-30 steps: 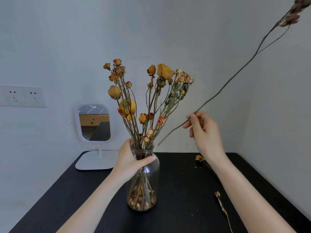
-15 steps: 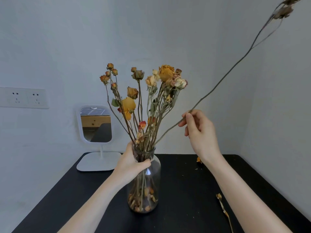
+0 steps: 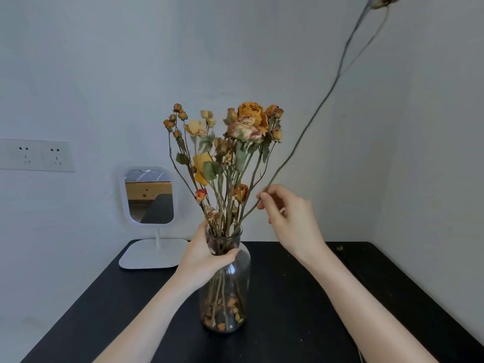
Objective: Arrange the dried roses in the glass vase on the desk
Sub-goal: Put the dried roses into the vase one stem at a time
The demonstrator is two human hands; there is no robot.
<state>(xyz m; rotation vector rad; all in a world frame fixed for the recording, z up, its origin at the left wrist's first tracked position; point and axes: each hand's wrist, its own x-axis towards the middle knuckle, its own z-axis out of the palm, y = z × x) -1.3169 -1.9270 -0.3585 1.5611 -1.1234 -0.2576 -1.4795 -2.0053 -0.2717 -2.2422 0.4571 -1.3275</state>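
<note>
A clear glass vase [image 3: 230, 292] stands on the black desk [image 3: 301, 310], with fallen petals at its bottom. A bunch of dried orange and yellow roses [image 3: 246, 121] rises from its neck. My left hand [image 3: 207, 255] grips the vase's neck. My right hand [image 3: 288, 218] pinches a long thin dried stem [image 3: 314, 113] just right of the bunch. That stem's lower end is in the vase mouth among the other stems, and it slants up to the right, with its dried head at the frame's top edge.
A small white standing mirror [image 3: 150, 197] sits at the desk's back left, close to the vase. A wall socket plate [image 3: 36, 154] is on the left wall. Dried bits [image 3: 339, 248] lie near the desk's back right corner. Walls close in behind and to the right.
The long stem's lower end has gone down into the vase mouth and the stem stands steeper. The vase and bunch have been turned, so different blooms face me.
</note>
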